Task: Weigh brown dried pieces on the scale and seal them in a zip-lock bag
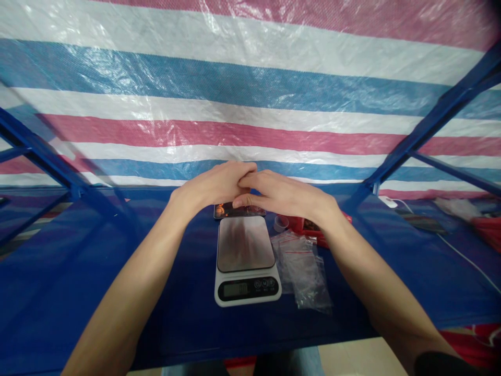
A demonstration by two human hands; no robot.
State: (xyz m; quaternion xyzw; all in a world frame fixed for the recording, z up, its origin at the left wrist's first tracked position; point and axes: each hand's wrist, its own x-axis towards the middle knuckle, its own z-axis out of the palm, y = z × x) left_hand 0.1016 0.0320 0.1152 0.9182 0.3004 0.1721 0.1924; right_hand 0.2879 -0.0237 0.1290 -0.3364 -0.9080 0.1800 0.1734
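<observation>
Catalogue entry, bare left hand [211, 185] and right hand [282, 197], raised side by side above a blue tabletop [82, 277], wrists bent, forearms converging from either side. Fingers [246, 178] overlap at the tips, neither clenched nor clearly released; any small item pinched between them cannot be told. Nearest item: dark printed card [239, 211], directly beneath the fingers, at the rear edge of a digital kitchen scale [246, 263]. Risks: a lowered hand could nudge the card onto the steel platform, disturbing the reading; the right wrist could tip the small clear plastic cup [281, 223] beside the red packet [309, 225]; loose, red-striped zip bags [301, 271] could slide.
</observation>
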